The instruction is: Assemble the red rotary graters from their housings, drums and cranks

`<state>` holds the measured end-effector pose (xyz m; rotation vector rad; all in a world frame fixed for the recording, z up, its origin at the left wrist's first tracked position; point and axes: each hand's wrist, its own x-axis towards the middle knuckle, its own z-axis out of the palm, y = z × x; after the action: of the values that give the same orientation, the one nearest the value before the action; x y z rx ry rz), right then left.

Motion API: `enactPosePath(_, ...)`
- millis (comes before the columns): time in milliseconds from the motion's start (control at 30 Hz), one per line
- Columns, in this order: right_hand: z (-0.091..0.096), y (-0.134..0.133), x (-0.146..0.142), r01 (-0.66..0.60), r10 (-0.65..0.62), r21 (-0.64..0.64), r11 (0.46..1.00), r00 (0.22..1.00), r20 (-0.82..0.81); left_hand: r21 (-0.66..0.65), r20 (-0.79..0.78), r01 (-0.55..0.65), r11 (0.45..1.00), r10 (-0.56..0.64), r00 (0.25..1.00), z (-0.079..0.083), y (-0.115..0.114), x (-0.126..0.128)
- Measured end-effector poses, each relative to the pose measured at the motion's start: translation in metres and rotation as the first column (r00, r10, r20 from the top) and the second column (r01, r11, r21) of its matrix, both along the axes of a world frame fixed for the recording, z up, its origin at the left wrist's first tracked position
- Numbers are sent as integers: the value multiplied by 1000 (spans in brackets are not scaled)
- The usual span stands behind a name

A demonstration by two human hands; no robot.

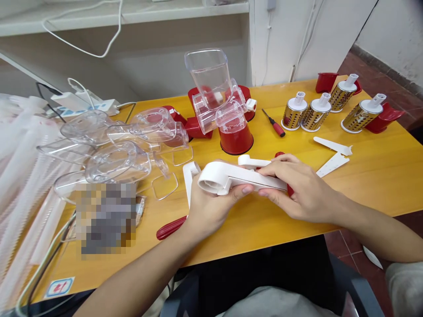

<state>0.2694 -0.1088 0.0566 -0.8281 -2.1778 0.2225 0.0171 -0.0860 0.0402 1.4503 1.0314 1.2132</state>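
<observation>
White crank handle (pixel 238 176), clasped at its hub by closed fingers of the left hand (pixel 205 211) and along its arm by the right hand (pixel 297 189): hold level above the desk (pixel 380 176).

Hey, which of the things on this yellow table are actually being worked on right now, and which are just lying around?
In hand: white crank handle, held by the left hand and the right hand.

Lying about: assembled grater with red base, clear housings, four metal drums, screwdriver, two flat white strips, loose red grip.
</observation>
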Motion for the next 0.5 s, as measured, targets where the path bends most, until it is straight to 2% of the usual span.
enactPosePath(100, -3, 1, -1, -3, 4, 44, 999, 1000, -13, 15, 25, 3, 1000, -3, 1000, -1, -3, 0)
enactPosePath(333, -3, -2, -3, 18, -16, 151, 988, 1000, -11, 174, 73, -64, 983, 52, 996, -15, -11, 4)
enactPosePath(500, -4, -4, -9, 58, -56, 230, 972, 998, -13, 250, 199, 58, 967, -110, 974, -26, -6, 14)
